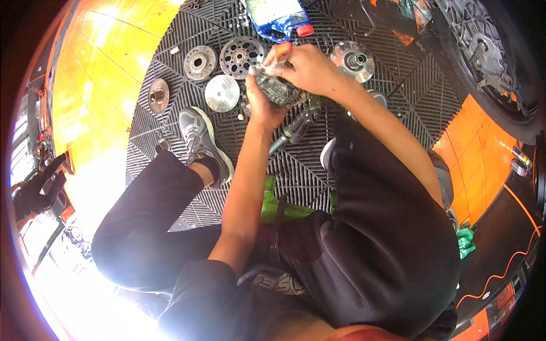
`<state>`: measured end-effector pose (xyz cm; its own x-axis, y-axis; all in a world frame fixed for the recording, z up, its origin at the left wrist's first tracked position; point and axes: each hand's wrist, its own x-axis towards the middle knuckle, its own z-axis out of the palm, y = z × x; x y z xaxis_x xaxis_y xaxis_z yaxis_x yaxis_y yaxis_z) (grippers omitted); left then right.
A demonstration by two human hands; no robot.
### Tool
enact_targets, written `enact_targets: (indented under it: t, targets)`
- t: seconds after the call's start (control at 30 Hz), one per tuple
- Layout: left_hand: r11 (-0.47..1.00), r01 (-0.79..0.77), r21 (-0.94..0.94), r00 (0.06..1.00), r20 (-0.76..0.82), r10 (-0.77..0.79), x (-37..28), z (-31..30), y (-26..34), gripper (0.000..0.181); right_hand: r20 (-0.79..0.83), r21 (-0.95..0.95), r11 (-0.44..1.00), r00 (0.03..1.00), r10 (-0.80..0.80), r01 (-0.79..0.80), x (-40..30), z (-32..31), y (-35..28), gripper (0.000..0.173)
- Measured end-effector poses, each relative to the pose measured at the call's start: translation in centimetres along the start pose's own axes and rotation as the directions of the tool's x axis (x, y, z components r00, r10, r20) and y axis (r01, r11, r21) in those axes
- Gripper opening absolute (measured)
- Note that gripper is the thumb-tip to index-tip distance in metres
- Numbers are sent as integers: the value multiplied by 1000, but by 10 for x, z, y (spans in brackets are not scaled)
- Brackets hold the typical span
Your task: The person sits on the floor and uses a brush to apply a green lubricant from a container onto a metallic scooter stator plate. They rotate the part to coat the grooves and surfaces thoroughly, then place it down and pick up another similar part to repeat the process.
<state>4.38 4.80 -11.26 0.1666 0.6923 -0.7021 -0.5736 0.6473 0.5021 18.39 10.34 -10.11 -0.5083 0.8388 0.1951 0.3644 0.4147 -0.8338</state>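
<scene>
My left hand [265,102] cups a round, finned grey metal part [279,90] from below, its thumb along the near left side. Over its upper edge my right hand [311,68] pinches a pale crumpled wad [275,67], possibly a rag, against the metal. Left of my hands on the mat lie a round plate with many holes [242,55], a flanged disc [199,63], a smooth shiny disc [222,93] and a disc with a hub [158,96]. Another disc with a raised hub [352,62] sits right of them. Below my hands lies a tool with a dark grip [294,130], partly hidden.
A blue-and-white plastic jug [279,19] with a red cap lies beyond my hands. A wheel with a metal housing [482,55] stands far right. Black ribbed matting [409,85] borders orange flooring [473,145]. My shoes flank the work; a green seat [281,209] is below.
</scene>
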Motion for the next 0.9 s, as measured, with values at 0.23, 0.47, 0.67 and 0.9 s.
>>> enact_targets:
  t: [0.23, 0.47, 0.67, 0.9]
  targets:
    - [999, -27, -23, 999, 25, 28, 6, -5, 0, 78, 81, -124, 992, 996, 32, -22, 3, -12, -1, 18]
    - [999, -21, -47, 999, 26, 22, 7, -4, 1, 80, -26, 33, 999, 1000, -11, 11, -2, -11, 4, 18]
    - [998, -43, -45, 998, 33, 45, 6, -6, 0, 77, -22, 145, 989, 999, -34, 37, -1, -9, 0, 16]
    - [993, -53, -103, 998, 35, 57, 1, -4, 3, 74, -65, 14, 999, 997, -45, 46, -5, -19, 7, 20]
